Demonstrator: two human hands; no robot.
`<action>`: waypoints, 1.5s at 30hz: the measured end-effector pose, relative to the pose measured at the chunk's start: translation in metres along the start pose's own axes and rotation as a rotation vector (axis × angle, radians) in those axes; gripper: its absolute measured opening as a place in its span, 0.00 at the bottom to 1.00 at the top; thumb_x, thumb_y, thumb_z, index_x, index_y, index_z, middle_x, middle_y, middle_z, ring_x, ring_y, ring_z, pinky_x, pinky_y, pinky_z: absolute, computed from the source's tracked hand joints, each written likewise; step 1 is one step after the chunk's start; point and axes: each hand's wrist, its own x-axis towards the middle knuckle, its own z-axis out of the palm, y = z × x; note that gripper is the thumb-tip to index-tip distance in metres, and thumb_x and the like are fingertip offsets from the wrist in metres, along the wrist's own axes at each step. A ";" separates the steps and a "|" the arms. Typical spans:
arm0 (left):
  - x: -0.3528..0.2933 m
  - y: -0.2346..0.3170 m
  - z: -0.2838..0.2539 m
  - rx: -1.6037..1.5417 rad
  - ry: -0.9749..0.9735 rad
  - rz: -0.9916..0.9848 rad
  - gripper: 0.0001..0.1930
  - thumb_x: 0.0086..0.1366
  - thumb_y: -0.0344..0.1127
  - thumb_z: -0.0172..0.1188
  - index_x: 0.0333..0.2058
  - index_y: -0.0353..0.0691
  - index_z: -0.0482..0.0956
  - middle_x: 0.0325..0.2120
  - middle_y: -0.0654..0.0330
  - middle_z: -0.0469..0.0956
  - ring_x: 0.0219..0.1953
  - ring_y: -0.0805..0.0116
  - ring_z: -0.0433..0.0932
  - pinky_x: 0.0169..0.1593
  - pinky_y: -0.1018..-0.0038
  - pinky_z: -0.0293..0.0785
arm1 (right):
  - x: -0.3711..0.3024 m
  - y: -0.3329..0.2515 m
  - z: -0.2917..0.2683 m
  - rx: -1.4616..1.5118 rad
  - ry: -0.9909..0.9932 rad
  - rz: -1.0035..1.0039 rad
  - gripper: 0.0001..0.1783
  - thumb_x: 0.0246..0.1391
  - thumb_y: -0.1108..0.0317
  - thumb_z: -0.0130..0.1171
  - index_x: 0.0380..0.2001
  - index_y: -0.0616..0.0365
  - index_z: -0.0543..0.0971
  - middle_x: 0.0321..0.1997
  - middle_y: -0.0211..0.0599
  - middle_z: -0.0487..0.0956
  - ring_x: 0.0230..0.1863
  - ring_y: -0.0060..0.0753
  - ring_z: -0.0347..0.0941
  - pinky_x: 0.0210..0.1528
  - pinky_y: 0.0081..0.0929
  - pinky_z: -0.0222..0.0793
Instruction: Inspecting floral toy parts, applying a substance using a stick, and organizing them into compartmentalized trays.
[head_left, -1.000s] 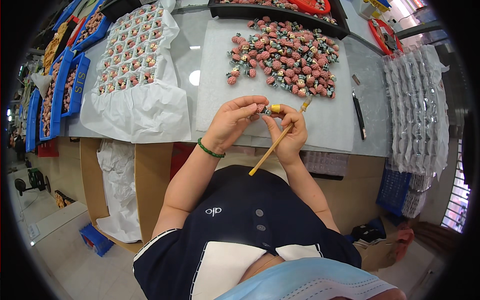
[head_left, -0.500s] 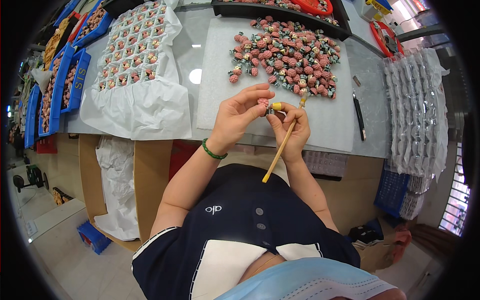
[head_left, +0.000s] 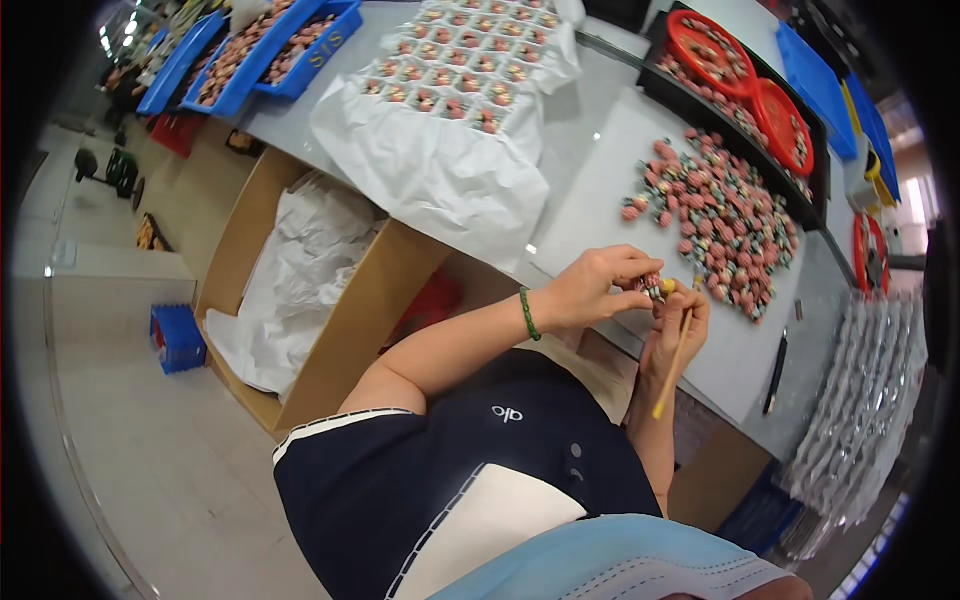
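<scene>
My left hand [head_left: 597,290], with a green bead bracelet at its wrist, pinches a small pink-and-grey figurine [head_left: 648,286] between thumb and fingers. Close against it, my right hand [head_left: 682,322] is closed round a thin wooden stick [head_left: 676,366], which slants down toward me with a yellow lower end. A yellow band [head_left: 668,287] wraps a right fingertip, beside the figurine. Whether the right fingers also touch the figurine is hard to see. Beyond both hands, a heap of similar pink figurines [head_left: 722,225] lies on a white foam sheet [head_left: 590,205].
A compartment tray of figurines [head_left: 460,75] with white paper [head_left: 440,185] stands left of the foam. Behind the heap is a black tray [head_left: 818,190] with red baskets [head_left: 712,55]. A black pen-like tool [head_left: 776,375] and clear plastic trays [head_left: 860,390] are at right; an open carton [head_left: 340,340] is below left.
The view has swung left, so the table appears shifted right and tilted. My fingers have closed in round the figurine, and both hands still hold their things.
</scene>
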 end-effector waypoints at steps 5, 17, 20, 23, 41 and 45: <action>-0.005 0.013 -0.118 0.390 0.277 0.119 0.15 0.50 0.26 0.59 0.39 0.33 0.73 0.31 0.59 0.74 0.32 0.73 0.74 0.36 0.78 0.71 | -0.006 -0.007 0.035 -0.078 -0.129 0.012 0.09 0.51 0.72 0.53 0.28 0.59 0.63 0.35 0.45 0.73 0.33 0.27 0.70 0.34 0.22 0.69; -0.054 -0.043 -0.341 1.181 0.779 -0.280 0.21 0.49 0.39 0.61 0.40 0.32 0.73 0.27 0.53 0.76 0.27 0.62 0.74 0.36 0.72 0.69 | 0.011 0.001 0.034 -0.197 -0.088 0.037 0.07 0.50 0.74 0.52 0.26 0.58 0.64 0.32 0.41 0.73 0.29 0.23 0.68 0.32 0.18 0.65; -0.050 -0.062 -0.331 1.310 0.801 -0.225 0.19 0.50 0.40 0.58 0.39 0.33 0.75 0.27 0.52 0.75 0.36 0.56 0.72 0.43 0.66 0.66 | 0.014 0.007 0.031 -0.210 -0.089 0.047 0.07 0.50 0.75 0.52 0.26 0.58 0.64 0.31 0.40 0.73 0.29 0.23 0.68 0.32 0.18 0.66; -0.047 -0.075 -0.319 1.469 0.826 -0.253 0.16 0.53 0.40 0.55 0.36 0.34 0.76 0.34 0.50 0.74 0.46 0.50 0.65 0.50 0.62 0.60 | 0.018 0.010 0.024 -0.216 -0.091 0.043 0.07 0.50 0.75 0.53 0.26 0.58 0.64 0.30 0.39 0.73 0.28 0.22 0.68 0.32 0.18 0.66; 0.010 -0.082 -0.236 1.736 0.456 -0.817 0.27 0.62 0.50 0.38 0.47 0.31 0.66 0.50 0.45 0.62 0.53 0.48 0.59 0.54 0.55 0.54 | 0.049 0.014 -0.062 -0.189 -0.160 0.033 0.09 0.48 0.80 0.53 0.25 0.59 0.64 0.30 0.36 0.72 0.28 0.18 0.66 0.32 0.14 0.64; 0.044 -0.049 -0.163 1.844 0.663 -0.283 0.19 0.60 0.44 0.45 0.42 0.33 0.70 0.43 0.49 0.69 0.46 0.53 0.67 0.48 0.61 0.63 | 0.048 0.010 -0.071 -0.197 -0.174 0.016 0.09 0.48 0.79 0.53 0.25 0.59 0.64 0.30 0.35 0.72 0.27 0.16 0.64 0.31 0.13 0.63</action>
